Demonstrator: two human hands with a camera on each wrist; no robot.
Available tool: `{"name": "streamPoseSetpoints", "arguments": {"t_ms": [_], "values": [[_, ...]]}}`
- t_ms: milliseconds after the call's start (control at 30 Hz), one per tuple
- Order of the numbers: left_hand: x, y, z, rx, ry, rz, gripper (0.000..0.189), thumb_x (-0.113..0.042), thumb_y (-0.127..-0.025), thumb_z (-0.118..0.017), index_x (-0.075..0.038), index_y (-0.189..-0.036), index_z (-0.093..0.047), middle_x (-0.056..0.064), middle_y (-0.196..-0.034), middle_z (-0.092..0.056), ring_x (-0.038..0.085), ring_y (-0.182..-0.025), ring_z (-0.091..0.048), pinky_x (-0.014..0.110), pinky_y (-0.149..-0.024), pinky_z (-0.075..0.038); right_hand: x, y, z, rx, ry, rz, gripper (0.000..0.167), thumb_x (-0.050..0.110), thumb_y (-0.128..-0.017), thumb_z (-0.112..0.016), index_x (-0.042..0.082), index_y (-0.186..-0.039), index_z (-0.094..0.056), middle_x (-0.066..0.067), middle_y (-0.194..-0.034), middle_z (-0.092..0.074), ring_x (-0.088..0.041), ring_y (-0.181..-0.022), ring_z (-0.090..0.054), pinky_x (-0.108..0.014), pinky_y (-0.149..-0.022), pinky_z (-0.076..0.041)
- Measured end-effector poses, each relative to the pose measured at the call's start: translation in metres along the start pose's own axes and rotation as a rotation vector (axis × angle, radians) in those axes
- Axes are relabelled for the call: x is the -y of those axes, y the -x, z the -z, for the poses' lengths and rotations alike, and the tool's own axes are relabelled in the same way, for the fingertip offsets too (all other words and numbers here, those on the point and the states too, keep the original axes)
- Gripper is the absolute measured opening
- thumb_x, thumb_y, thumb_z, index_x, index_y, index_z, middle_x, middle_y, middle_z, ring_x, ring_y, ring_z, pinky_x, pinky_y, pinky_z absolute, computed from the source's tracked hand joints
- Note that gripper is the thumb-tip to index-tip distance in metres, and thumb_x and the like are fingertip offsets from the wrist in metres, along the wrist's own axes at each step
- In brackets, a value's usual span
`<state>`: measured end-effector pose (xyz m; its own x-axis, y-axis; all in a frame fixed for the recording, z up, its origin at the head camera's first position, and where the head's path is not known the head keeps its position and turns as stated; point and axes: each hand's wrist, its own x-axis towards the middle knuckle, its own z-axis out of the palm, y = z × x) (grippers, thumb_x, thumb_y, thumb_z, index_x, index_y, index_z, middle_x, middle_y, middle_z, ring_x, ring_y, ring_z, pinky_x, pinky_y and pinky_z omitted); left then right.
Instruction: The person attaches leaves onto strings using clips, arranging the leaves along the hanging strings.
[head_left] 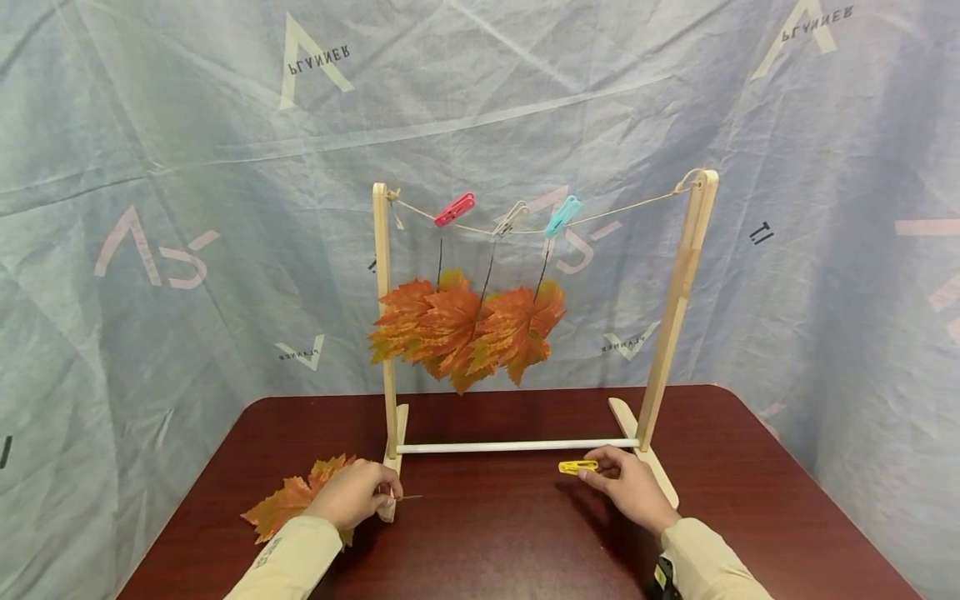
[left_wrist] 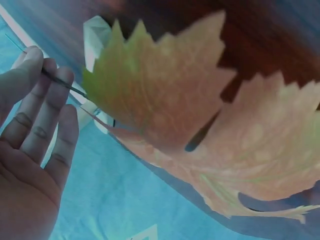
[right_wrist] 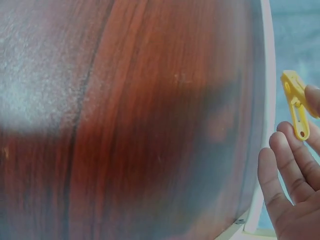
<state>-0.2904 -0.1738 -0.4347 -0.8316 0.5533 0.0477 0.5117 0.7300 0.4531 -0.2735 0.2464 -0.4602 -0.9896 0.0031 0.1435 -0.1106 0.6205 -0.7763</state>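
Observation:
My left hand pinches the thin stem of an orange artificial maple leaf between thumb and fingers, at the left foot of the wooden stand. In the left wrist view the leaf spreads out beside the fingers, its dark stem running to the fingertips. On the other side, my right hand holds a yellow clothespin by one end, just in front of the white bar. The right wrist view shows the clothespin between thumb and fingers, with the other fingers extended.
The wooden stand carries a sagging string. Pink, white and blue clothespins on it hold three hanging maple leaves. A white bar joins its feet above the dark red table.

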Motion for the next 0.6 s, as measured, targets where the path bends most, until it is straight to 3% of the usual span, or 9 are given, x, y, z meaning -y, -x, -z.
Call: {"name": "streamPoseSetpoints", "arguments": {"t_ms": [300,600], "values": [[-0.013,-0.008,0.007,-0.034,-0.008,-0.029,0.010,-0.002,-0.088,-0.077,-0.012,-0.092,-0.076,-0.007,-0.076,-0.067,0.007,-0.067,-0.060,0.030,-0.060,-0.050,0.006,-0.002,0.007,-0.017,-0.016,0.013,0.030,0.016,-0.090,-0.079,-0.001,-0.112,-0.068,-0.004,-0.093,-0.069,-0.017,-0.082,-0.065,-0.027,-0.068,-0.051],[-0.027,-0.017,0.012,-0.035,0.038,-0.020,0.013,-0.006,-0.089,-0.077,-0.018,-0.093,-0.076,-0.010,-0.077,-0.066,0.008,-0.067,-0.061,0.030,-0.060,-0.050,0.017,-0.002,0.021,0.032,0.008,0.030,0.029,0.016,-0.091,-0.078,0.000,-0.114,-0.070,-0.003,-0.094,-0.070,-0.018,-0.084,-0.067,-0.026,-0.068,-0.053]]}}
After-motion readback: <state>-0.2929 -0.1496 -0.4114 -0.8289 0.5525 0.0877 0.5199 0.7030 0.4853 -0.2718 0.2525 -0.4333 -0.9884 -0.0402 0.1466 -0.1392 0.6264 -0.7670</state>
